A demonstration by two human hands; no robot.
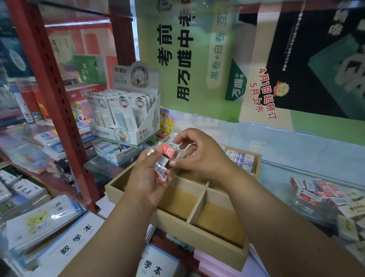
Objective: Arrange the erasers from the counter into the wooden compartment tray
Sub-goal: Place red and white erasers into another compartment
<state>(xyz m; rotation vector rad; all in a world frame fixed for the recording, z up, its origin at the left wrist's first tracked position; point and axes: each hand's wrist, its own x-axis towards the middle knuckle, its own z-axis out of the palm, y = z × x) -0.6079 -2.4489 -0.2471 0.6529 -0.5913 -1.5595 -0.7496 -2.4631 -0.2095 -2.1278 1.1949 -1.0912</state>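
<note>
A wooden compartment tray (198, 234) sits in front of me, its two near compartments bare. My left hand (146, 179) grips a small stack of red-and-white "2B" erasers (160, 172) above the tray's left side. Just beyond it, my right hand (200, 154) pinches one red-and-white eraser (169, 150) at the top of that stack. The tray's far right compartment holds blue-and-white erasers (241, 158). A heap of loose wrapped erasers (328, 198) lies on the glass counter at the right.
A red shelf post (57, 99) rises at the left of the tray. Display boxes of stationery (127, 117) stand behind it. Exercise books (48, 222) are stacked at lower left. A poster wall (247, 56) closes the back.
</note>
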